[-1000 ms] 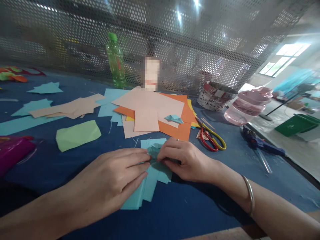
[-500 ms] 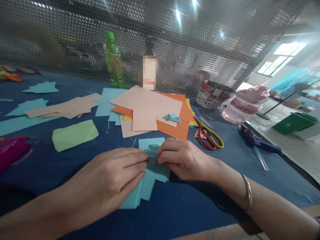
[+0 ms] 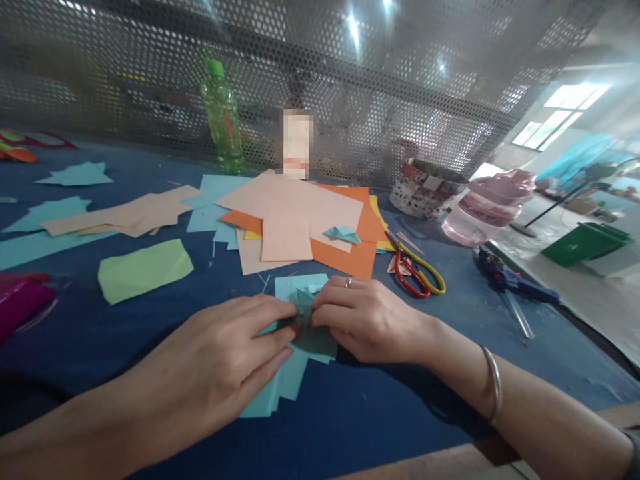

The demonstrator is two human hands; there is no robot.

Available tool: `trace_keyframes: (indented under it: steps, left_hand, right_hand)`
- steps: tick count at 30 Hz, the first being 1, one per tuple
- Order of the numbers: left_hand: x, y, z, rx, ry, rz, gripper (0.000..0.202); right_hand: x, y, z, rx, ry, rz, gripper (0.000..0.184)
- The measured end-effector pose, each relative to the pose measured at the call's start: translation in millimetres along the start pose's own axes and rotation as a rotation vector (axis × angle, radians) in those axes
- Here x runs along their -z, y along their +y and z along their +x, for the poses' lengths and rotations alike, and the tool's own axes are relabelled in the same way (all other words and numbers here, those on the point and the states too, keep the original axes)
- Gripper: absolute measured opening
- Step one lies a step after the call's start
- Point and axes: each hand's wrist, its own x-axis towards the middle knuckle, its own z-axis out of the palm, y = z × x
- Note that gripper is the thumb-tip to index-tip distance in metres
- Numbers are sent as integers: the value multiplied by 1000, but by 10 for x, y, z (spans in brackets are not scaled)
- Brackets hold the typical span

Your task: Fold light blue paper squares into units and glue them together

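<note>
Both hands meet over a small pile of light blue paper sheets [image 3: 293,377] near the front of the table. Between my fingertips is a small folded piece of blue paper [image 3: 304,298]. My left hand [image 3: 235,343] lies on the left of it, fingers together and their tips pressing its edge. From the right, my right hand [image 3: 367,317], with a ring, pinches the same piece; its thumb is mostly hidden. Just beyond them rest pink paper sheets [image 3: 286,237] over orange paper [image 3: 373,220]. A small folded blue paper shape [image 3: 343,234] sits on top.
Red-and-yellow scissors [image 3: 417,273], a glue gun [image 3: 515,280], a pink water bottle [image 3: 490,207] and a woven basket [image 3: 425,193] stand or lie to the right. Leftward are green paper [image 3: 145,270] and a purple object [image 3: 23,303]. A green bottle [image 3: 223,120] stands by the perforated metal panel [image 3: 350,87].
The view has shifted slightly, so things sit a little further left. My left fingers have spread slightly at the folded paper; my right hand keeps its pinch.
</note>
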Motion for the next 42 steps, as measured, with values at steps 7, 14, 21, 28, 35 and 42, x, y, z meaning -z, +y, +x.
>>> trace_keyframes:
  steps: [7,14,21,28,35,42]
  left_hand:
    - [16,5,5,-6,-6,13,37]
    - [-8,-15,14,-20,44,22,38]
    - [-3,19,30,-22,91,49,33]
    - [-26,19,9,-22,70,77,33]
    - [-3,32,45,-33,25,113,40]
    - [-142,7,-75,8,52,82,37]
  right_hand:
    - [8,28,-5,-49,4,74,22]
    - [16,14,12,32,1,-26,28]
    - [5,9,4,58,-23,-63,28]
    - [17,14,7,52,-55,-51,24]
    - [41,-6,5,46,-69,-37,22]
    - [9,-18,-27,53,-30,-55,18]
